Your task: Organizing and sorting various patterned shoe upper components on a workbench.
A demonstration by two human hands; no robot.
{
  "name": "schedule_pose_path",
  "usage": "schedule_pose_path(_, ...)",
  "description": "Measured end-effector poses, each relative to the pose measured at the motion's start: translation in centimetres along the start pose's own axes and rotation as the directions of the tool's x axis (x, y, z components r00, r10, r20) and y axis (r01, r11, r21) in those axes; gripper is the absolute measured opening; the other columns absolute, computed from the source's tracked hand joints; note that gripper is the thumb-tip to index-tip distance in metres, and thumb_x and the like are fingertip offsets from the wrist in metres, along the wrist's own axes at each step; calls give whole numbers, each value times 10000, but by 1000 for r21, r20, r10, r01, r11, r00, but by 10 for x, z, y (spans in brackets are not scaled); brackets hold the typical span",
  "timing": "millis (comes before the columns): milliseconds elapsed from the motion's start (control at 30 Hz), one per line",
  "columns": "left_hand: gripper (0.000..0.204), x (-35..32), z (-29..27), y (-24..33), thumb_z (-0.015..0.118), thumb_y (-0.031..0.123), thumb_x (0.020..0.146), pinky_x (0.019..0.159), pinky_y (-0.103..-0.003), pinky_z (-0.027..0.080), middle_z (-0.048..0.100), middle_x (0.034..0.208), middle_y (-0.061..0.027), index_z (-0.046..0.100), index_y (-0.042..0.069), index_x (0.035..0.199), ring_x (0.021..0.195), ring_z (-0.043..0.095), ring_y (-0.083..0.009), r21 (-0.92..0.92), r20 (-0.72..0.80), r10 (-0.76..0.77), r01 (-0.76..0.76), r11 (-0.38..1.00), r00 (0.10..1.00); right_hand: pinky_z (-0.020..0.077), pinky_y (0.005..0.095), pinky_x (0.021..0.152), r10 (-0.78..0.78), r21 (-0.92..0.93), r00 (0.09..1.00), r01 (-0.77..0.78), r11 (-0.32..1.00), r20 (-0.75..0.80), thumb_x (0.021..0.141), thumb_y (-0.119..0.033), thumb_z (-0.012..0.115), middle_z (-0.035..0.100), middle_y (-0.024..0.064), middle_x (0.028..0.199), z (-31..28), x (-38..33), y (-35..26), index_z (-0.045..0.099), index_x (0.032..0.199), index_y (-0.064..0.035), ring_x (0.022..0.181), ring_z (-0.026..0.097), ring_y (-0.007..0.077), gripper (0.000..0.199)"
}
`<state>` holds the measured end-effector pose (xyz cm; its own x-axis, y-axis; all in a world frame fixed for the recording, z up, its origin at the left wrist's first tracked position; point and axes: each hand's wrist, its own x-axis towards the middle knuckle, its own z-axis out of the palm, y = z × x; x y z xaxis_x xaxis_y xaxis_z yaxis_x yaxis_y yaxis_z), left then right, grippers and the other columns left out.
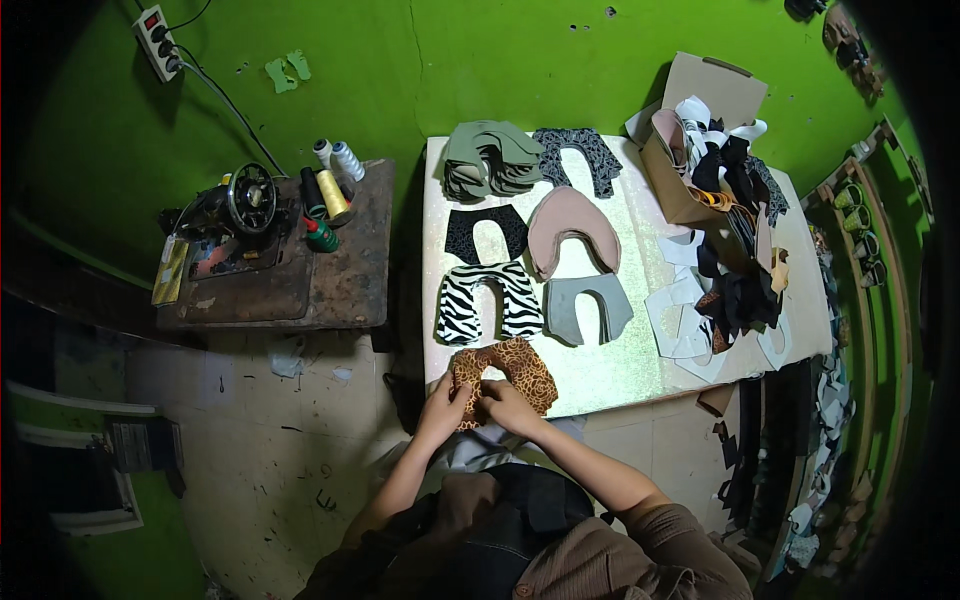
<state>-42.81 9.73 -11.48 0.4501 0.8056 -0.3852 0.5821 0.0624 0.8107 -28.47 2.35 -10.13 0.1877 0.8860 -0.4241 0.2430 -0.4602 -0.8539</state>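
A brown shirt [600, 556] is nearest. Farther off, leftmost, an old sewing machine [215, 222] stands on a worn table [350, 275], thread spools [332, 195] near its right edge. Next, the left hand [441, 412] grasps the leopard-print pieces [525, 370], which lie at the near left corner of the white table [600, 385]; the right hand [510, 407] pinches them beside it. Up that table's left edge run zebra-print pieces [522, 310], a black piece [511, 230] and, at the far left corner, a green stack [475, 155]. Right of these sit grey pieces [607, 300], a pink stack [570, 218] and, at the far edge, dark patterned pieces [603, 163]. Toward the right edge are a stuffed cardboard box [672, 188] and loose scraps [745, 300].
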Motion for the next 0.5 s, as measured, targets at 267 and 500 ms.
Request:
schedule_pose_path(267,624,-4,-6,-2,547,331,868,944,-337,390,459,1230,-254,379,-99,1288,1103,509,-324,-168,80,-4,17,986,997,404,370,932,80,-94,995,-86,992,-64,816,-143,505,534,239,1131,-14,-3,-4,540,1157,49,1064,524,357,394)
schedule_pose_path(500,546,-8,-11,35,553,269,845,964,-399,371,389,1300,-238,420,-64,1258,1152,438,-378,356,-162,333,-260,898,929,430,410,860,-249,-256,907,165,952,-340,762,-64,523,535,221,1015,-13,-13,-23,559,1084,34,940,533,360,339)
